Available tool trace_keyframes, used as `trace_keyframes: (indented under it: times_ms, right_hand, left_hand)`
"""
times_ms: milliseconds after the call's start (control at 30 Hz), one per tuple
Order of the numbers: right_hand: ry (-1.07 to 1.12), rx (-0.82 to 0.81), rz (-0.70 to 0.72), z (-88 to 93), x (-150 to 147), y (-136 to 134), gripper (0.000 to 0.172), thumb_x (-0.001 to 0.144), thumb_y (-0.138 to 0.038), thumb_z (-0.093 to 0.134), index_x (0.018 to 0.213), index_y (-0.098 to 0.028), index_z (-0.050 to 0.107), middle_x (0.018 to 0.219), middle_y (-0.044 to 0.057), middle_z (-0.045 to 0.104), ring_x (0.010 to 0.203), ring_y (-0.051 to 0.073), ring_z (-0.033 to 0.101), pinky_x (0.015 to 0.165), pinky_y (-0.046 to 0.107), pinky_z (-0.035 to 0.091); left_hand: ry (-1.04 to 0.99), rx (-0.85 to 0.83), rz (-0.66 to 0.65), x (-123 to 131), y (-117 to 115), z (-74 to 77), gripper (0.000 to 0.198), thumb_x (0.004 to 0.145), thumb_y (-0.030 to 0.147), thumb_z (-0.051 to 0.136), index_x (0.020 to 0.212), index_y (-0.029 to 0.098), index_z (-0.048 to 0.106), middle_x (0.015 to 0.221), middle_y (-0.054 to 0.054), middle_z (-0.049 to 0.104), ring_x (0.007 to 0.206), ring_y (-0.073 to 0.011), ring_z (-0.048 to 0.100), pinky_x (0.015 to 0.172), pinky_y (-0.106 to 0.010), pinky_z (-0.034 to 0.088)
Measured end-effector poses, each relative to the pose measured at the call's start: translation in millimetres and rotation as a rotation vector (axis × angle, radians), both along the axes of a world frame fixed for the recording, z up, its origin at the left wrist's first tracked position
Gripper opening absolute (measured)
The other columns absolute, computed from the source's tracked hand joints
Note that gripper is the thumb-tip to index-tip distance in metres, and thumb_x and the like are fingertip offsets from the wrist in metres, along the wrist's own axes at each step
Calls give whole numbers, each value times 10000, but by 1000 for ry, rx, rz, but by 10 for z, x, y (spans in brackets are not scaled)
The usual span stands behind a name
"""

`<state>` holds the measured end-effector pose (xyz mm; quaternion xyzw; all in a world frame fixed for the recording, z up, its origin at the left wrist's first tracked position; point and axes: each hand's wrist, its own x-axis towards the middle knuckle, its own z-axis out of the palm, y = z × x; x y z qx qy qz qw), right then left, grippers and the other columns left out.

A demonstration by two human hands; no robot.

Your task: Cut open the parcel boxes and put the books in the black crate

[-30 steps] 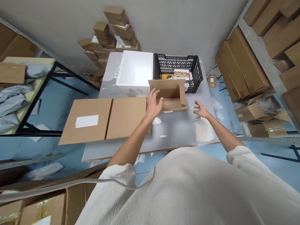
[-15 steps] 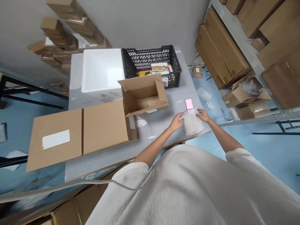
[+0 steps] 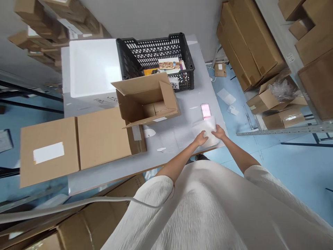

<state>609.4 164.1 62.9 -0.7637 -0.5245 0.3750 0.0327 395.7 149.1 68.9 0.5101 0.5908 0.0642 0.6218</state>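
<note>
The left hand [image 3: 201, 139] and right hand [image 3: 219, 132] sit close together, fingers closed on a soft white sheet [image 3: 206, 136] near the desk's front right corner, a steady hold for something so thin. A blurred pink item [image 3: 206, 111] lies just beyond. Toward the back, an open cardboard box [image 3: 166, 100] leans against a black plastic crate [image 3: 145, 41]. Marker scrawl on the white foam box [image 3: 102, 101] can't be read, and no brand shows

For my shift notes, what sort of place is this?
Probably a packing room in a warehouse: a flat carton on the table, shelves of cartons, and a foam box beside a black crate.
</note>
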Motion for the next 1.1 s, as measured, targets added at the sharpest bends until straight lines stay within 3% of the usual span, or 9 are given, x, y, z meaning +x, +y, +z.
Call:
trace_keyframes:
  times_ms: [233, 467, 667, 800, 967, 1100]
  right_hand:
    - [-79, -57, -105, 147, -129, 25, 251, 876, -246, 711, 1118, -223, 777, 1168, 122, 843, 1146, 330, 774, 972, 369, 606]
    - [22, 131, -100, 420, -288, 45, 81, 828, -276, 616, 849, -261, 693, 842, 42, 759, 871, 282, 701, 817, 345, 565]
    - [208, 281, -151, 755, -539, 108, 159, 767, -387, 595, 830, -266, 677, 806, 16, 728, 842, 277, 665, 803, 363, 544]
    - [364, 359, -128, 912, -772, 158, 219, 742, -454, 603, 841, -265, 654, 842, 16, 716, 866, 277, 648, 817, 378, 536]
    - [687, 204, -62, 990, -1100, 152, 282, 791, -494, 618, 951, -264, 651, 875, -6, 702, 888, 259, 646, 829, 368, 549]
    - [696, 175, 58, 1043, -1328, 127, 280, 901, -537, 625, 1000, -276, 612, 910, 7, 702, 900, 256, 651, 853, 382, 585]
  left_hand:
    - [16, -59, 128, -31, -51, -123, 804, 881, 339, 839, 1630, 232, 568, 1729, -191, 598, 1542, -345, 648, 1283, -461, 489]
    - [-98, 7, 251, -80, 24, -10, 695, 953, 422, 812, 1596, 243, 616, 1630, -180, 681, 1347, -295, 746, 1189, -436, 557]
    - [-271, 62, 381, -255, 127, 222, 622, 992, 420, 804, 1565, 238, 646, 1573, -193, 693, 1313, -292, 743, 1135, -436, 582]
    - [-382, 67, 480, -477, 143, 366, 624, 988, 447, 820, 1558, 262, 645, 1550, -170, 698, 1246, -267, 763, 1004, -384, 622]
    - [-379, 111, 617, -757, 96, 517, 651, 936, 492, 886, 1498, 252, 661, 1407, -142, 765, 1129, -242, 791, 859, -316, 631]
    - [-300, 198, 674, -942, 32, 671, 542, 922, 475, 882, 1352, 193, 712, 1153, -123, 836, 1070, -260, 799, 898, -349, 650]
